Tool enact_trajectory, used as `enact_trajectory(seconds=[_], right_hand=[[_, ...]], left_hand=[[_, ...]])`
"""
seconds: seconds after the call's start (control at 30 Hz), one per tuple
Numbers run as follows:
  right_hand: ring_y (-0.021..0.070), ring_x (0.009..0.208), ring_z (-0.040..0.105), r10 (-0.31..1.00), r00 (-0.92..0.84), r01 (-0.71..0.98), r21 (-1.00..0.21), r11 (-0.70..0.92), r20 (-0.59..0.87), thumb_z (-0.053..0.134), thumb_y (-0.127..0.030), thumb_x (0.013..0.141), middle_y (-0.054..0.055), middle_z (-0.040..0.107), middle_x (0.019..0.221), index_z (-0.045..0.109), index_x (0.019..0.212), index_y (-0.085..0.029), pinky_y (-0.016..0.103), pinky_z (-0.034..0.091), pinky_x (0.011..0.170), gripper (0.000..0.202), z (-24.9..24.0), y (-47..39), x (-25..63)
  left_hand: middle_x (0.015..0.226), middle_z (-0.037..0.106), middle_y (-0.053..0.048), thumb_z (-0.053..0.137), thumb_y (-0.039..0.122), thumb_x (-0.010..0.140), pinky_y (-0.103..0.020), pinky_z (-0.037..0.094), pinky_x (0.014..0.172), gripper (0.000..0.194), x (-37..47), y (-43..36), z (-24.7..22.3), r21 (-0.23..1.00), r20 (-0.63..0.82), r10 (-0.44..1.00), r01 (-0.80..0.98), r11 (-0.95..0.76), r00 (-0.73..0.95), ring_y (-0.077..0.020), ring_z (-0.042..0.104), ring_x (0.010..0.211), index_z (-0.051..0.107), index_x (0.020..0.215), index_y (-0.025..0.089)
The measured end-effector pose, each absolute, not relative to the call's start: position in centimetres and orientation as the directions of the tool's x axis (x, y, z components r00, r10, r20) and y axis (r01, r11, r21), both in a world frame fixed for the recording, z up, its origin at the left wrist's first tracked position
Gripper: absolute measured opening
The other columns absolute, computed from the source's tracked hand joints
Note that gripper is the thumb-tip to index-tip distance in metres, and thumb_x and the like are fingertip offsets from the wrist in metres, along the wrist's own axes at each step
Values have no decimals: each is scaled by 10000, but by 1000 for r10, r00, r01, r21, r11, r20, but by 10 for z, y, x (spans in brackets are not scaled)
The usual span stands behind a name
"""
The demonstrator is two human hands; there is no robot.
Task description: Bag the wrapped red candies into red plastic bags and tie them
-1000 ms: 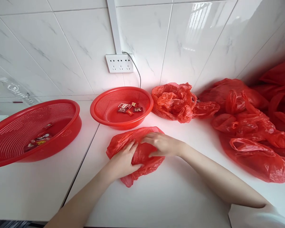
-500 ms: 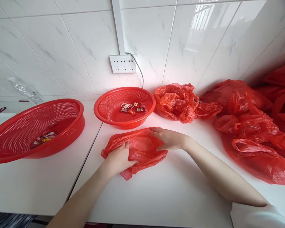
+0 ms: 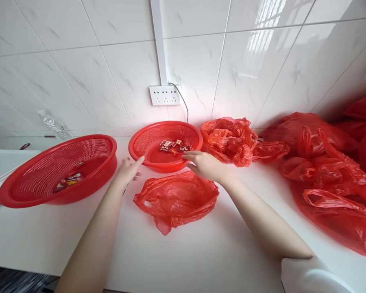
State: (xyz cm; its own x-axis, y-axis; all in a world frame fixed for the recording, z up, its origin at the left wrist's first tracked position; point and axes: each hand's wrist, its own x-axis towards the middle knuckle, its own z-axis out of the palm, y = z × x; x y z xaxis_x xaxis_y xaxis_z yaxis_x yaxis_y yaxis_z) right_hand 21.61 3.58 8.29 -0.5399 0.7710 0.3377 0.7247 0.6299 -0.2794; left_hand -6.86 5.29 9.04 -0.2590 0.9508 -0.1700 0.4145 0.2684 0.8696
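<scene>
A red plastic bag (image 3: 178, 199) lies spread with its mouth open on the white table, below both hands. Behind it stands a round red basket (image 3: 163, 166) with several small wrapped packets (image 3: 173, 147) inside. My left hand (image 3: 128, 171) is at the basket's left front side, fingers apart and holding nothing. At the right front rim, my right hand (image 3: 205, 165) has its fingers stretched out over the edge, near the packets. Whether either hand touches the rim I cannot tell.
A larger red basket (image 3: 106, 173) with several packets stands on the left, tilted in view. Crumpled red bags (image 3: 228, 138) lie right of the middle basket, and filled red bags (image 3: 332, 162) pile up farther right. A clear bottle (image 3: 53, 124), white tray (image 3: 6, 162) and wall socket (image 3: 164, 95) are behind.
Both hands have left the inside of the red bag and moved away from me to the middle basket's two sides. The bag stays spread on the table. The view has tilted up slightly.
</scene>
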Motion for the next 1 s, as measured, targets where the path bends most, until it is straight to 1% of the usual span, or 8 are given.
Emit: enact_trajectory(seconds=[0.07,0.17,0.3,0.5,0.63,0.77,0.9,1.0], right_hand=[[217,1121,601,767,-565,709,-295,640,306,447,-192,942,102,638,1231,624,1204,-171,324,449,946,316,81,36,213],[202,1007,641,762,-588,683,-338,647,271,454,-181,936,78,696,1091,660,1138,-197,306,463,878,289,84,32,214],[187,920,652,820,-528,752,-327,573,221,454,-233,947,63,708,989,676,1053,-211,273,451,793,247,89,27,221],[169,869,629,872,-389,860,-222,459,298,408,-269,970,63,667,957,631,988,-189,244,418,692,238,79,34,228],[184,951,601,818,-483,816,-178,550,313,416,-251,968,83,653,967,632,977,-163,273,429,815,233,67,42,221],[205,1094,565,786,-539,765,-213,607,303,362,-235,985,128,628,1168,586,1184,-137,345,410,953,315,54,46,213],[268,1345,386,719,-646,668,-267,695,257,424,-421,964,137,452,1441,428,1399,-160,493,267,1108,508,40,48,210],[303,1396,309,681,-695,623,-278,731,232,478,-513,917,148,385,1488,404,1424,-165,566,162,1138,619,32,49,208]], left_hand=[[1093,616,-203,562,515,771,-366,551,734,573,-69,57,72,894,-420,906,153,422,-45,-262,668,879,513,1143,81],[957,691,-159,495,351,765,-320,551,777,378,-64,57,50,877,-439,866,-95,471,240,-224,681,848,588,1020,88],[971,711,-99,499,218,684,-327,551,809,306,-55,50,29,922,-285,945,-222,317,162,-211,674,869,613,951,122],[859,719,-75,510,262,691,-354,545,794,258,-45,44,10,943,-225,968,-225,246,114,-247,679,882,637,868,124],[876,728,-88,504,289,712,-370,542,779,305,-41,38,10,942,-208,967,-236,238,148,-263,683,883,655,910,113],[918,729,-98,511,284,716,-372,538,769,356,-37,33,12,936,-218,956,-235,262,196,-268,680,886,668,971,91],[890,728,-96,564,235,691,-377,536,778,316,-36,30,15,920,-196,958,-299,254,211,-278,675,898,685,939,83],[851,728,-92,591,227,668,-394,541,772,303,-35,28,16,910,-174,965,-341,234,196,-294,679,888,698,918,93]])
